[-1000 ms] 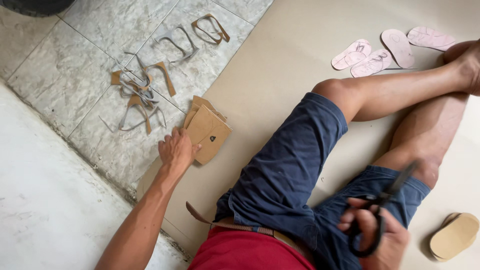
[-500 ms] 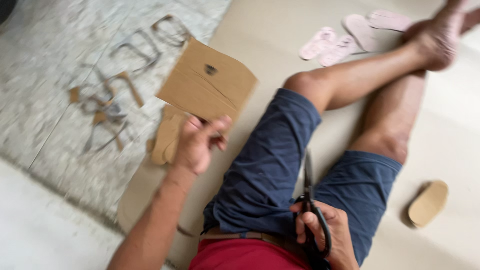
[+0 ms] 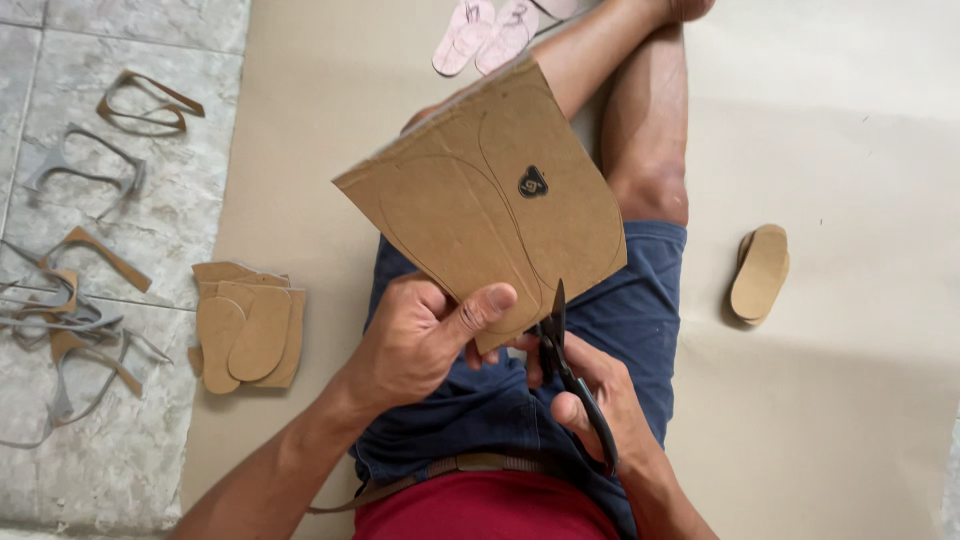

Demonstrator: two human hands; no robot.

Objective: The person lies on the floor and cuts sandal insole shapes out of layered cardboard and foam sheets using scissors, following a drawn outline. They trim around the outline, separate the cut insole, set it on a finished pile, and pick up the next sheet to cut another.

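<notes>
Head view: the left hand (image 3: 415, 345) grips the lower edge of a brown cardboard sheet (image 3: 480, 205), thumb pressed on the near face, fingers behind. The sheet is held tilted above the lap, over the blue shorts (image 3: 620, 310), and carries drawn sole outlines and a small dark mark. The right hand (image 3: 600, 400) is closed through the handles of black scissors (image 3: 565, 355); the blade tips meet the sheet's lower edge, just right of the left thumb. Whether the blades are parted cannot be told.

A stack of cut cardboard soles (image 3: 245, 330) lies on the floor paper to the left. Cardboard offcut strips (image 3: 85, 300) lie on the tiles. One sole piece (image 3: 760, 272) lies to the right, pink soles (image 3: 485, 30) at top.
</notes>
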